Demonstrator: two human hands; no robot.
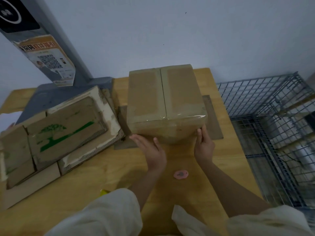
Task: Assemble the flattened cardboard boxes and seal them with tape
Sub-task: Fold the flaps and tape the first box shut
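A closed brown cardboard box (163, 99) stands upright in the middle of the wooden table (88, 181). Its two top flaps meet along a centre seam, and clear tape runs over the near top edge. My left hand (150, 150) lies flat with straight fingers against the box's near lower-left corner. My right hand (203, 145) touches the near lower-right corner, fingers straight along the side. A flat piece of cardboard (214, 116) lies under the box.
A stack of flattened and worn boxes (56, 132), one with a green tree print, fills the left of the table. A small pink cutter (181, 174) lies near my forearms. A wire cage (272, 126) stands right of the table. A grey post (51, 48) leans at the back left.
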